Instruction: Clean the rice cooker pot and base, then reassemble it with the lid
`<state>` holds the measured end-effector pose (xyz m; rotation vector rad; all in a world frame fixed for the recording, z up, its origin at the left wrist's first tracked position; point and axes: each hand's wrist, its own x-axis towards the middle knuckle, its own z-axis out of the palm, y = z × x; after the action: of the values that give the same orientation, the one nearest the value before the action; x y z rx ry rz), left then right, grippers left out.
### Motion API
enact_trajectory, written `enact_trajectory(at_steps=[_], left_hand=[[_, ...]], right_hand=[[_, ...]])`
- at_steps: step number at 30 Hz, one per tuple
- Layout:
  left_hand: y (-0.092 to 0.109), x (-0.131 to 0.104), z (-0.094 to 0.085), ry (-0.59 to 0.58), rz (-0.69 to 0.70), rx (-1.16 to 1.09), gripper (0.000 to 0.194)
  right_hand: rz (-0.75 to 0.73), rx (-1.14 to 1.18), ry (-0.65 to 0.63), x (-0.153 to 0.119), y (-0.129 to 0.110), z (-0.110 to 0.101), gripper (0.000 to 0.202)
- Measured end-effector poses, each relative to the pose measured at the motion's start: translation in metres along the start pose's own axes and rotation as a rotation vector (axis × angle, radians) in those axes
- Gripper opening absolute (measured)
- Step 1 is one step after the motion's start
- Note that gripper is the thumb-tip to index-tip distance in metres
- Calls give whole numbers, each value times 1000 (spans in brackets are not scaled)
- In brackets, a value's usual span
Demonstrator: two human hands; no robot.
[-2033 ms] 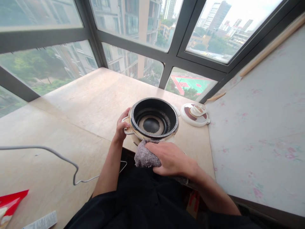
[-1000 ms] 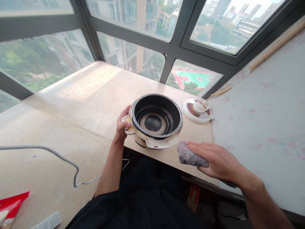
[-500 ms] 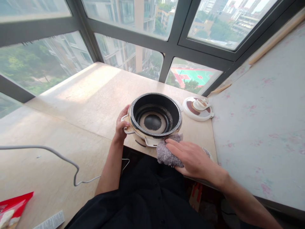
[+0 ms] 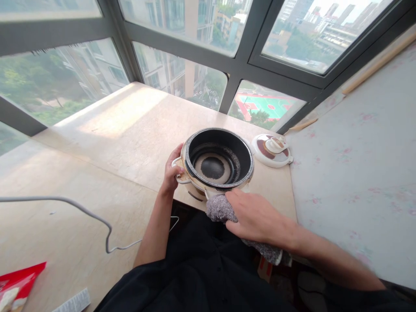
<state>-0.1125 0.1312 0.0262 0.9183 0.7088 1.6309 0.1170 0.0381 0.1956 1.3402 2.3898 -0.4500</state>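
A white electric pot (image 4: 191, 180) with a black inner bowl stands at the front edge of the ledge, its lid off. The bowl's bottom carries a pale ring-shaped stain. My left hand (image 4: 172, 171) is closed around the pot's white side handle. Bunched under the fingers of my right hand (image 4: 256, 214) is a grey-purple cloth (image 4: 221, 209), pressed against the front of the pot's outer wall. One end of the cloth trails below my right wrist. The pot's front face is partly hidden by the cloth and hand.
The white lid (image 4: 273, 151) with a brown top lies right of the pot, near the papered wall (image 4: 351, 173). A grey cord (image 4: 107, 234) crosses the ledge (image 4: 97, 173) on the left. A red packet (image 4: 26, 281) and a printed white strip (image 4: 73, 302) lie lower left. Windows rise behind.
My right hand has shifted the cloth left along the pot's front, and the cloth's tail now hangs below the wrist. My left hand keeps its hold on the handle.
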Motion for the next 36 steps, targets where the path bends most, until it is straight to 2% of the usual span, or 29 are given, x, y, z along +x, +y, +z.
enact_trajectory(at_steps=[2,5,9,13,15,17,21,24,27,30,33,36], left_hand=[[-2,0,-1,-7,7,-20,78],[-6,1,-3,-12,30,-36,78],[-10,3,-7,-32,45,-34,80],[-8,3,-8,-38,35,-17,80],[-7,3,-8,-31,32,-6,79],[-5,4,-6,-24,29,-3,77],[-3,1,-2,32,21,-9,72],[-2,-6,3,151,-4,30,63],[0,-14,10,283,-30,85,55],[4,-19,16,386,-47,125,51],[10,-22,20,457,-65,178,47],[13,-25,25,506,-64,244,42]], right_hand=[[9,178,56,-1,-3,8,30],[-72,421,164,-2,-14,28,55],[-169,514,290,-3,-20,57,83],[-344,512,427,-11,-5,73,86],[-460,451,500,-18,6,76,86],[-507,370,546,-26,16,76,85],[-426,262,594,-41,35,72,81],[-345,221,644,-48,50,67,79],[-311,176,633,-47,61,63,76],[-365,134,549,-39,63,63,75],[-402,110,443,-29,56,60,71],[-305,87,316,-22,45,48,59]])
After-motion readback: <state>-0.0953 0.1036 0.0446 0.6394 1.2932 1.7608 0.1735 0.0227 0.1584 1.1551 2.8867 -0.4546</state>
